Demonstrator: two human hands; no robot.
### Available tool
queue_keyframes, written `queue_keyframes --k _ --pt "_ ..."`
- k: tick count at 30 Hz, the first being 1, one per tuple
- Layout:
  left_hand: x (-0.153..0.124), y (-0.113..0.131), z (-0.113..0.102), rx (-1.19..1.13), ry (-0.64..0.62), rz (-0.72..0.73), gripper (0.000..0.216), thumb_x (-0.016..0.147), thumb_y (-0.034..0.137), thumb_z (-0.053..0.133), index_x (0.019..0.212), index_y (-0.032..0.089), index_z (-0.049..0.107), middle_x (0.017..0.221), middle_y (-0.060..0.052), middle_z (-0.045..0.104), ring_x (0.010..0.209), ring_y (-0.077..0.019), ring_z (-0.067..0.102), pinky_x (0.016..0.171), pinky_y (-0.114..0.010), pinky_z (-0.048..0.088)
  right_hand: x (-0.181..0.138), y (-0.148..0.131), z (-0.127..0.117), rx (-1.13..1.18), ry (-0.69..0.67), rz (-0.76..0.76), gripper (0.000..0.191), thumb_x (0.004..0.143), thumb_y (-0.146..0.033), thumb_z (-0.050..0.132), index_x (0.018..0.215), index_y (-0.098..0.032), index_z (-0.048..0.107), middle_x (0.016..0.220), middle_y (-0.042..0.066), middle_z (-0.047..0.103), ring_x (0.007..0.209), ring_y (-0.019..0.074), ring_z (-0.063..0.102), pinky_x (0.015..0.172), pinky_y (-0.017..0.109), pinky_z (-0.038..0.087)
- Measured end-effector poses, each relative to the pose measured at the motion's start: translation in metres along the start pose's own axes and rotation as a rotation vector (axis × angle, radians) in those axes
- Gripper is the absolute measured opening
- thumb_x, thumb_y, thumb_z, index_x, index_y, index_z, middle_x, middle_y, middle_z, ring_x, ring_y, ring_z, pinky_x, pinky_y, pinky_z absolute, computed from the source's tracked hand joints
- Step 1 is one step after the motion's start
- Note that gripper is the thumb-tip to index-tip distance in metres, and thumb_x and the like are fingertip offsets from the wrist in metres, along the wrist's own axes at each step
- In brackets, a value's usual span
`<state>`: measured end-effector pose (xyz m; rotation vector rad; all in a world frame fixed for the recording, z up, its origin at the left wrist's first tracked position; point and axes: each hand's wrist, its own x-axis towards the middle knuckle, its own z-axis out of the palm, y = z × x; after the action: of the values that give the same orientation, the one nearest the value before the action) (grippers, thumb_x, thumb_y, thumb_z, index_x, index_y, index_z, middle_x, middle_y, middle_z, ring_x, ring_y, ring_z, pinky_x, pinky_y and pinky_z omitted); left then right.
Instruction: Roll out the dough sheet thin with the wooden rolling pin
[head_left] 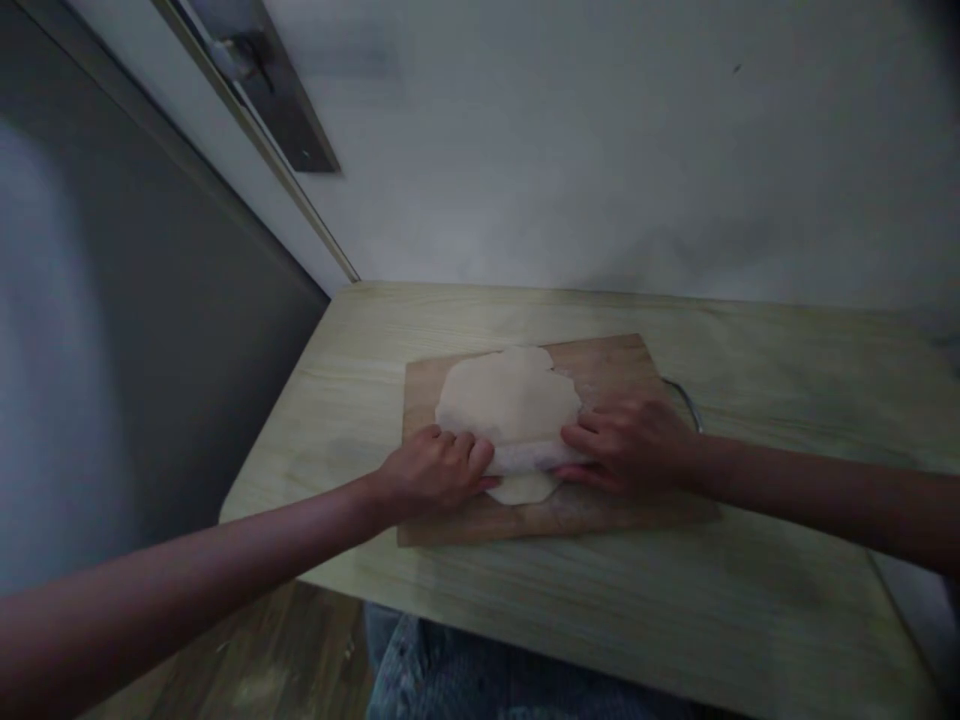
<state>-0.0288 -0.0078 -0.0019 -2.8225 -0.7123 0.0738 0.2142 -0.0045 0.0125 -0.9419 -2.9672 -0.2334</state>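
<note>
A flat, uneven sheet of pale dough (506,392) lies on a wooden cutting board (435,527). Across its near part runs a flour-dusted rolling pin (525,458), its two ends covered by my hands. My left hand (439,468) is closed around the left end, thumb pointing inward. On the other end, my right hand (626,445) grips with bent fingers, close to the dough's right edge. A small flap of dough shows on the near side of the pin, between the hands.
The board rests on a light wood-grain table (315,440). A metal handle (686,402) sticks out at the board's right side. Behind the table stands a white door (562,150) with a metal handle plate (300,120). My legs in jeans (465,670) are below the near edge.
</note>
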Motion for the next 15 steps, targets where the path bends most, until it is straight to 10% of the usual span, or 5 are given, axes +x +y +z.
queue_keyframes --k 15 --pt "0.012 -0.026 -0.020 -0.213 -0.281 0.075 0.037 0.087 0.048 0.027 0.086 0.016 0.046 0.065 -0.005 0.062 0.056 -0.0200 0.059 0.046 -0.026 0.032 0.017 0.022 -0.007 0.116 -0.369 -0.092 0.042 0.088 -0.042 0.027 0.079 -0.016 0.059 0.065 0.008 0.064 0.054 0.0161 0.053 0.048 0.027 0.020"
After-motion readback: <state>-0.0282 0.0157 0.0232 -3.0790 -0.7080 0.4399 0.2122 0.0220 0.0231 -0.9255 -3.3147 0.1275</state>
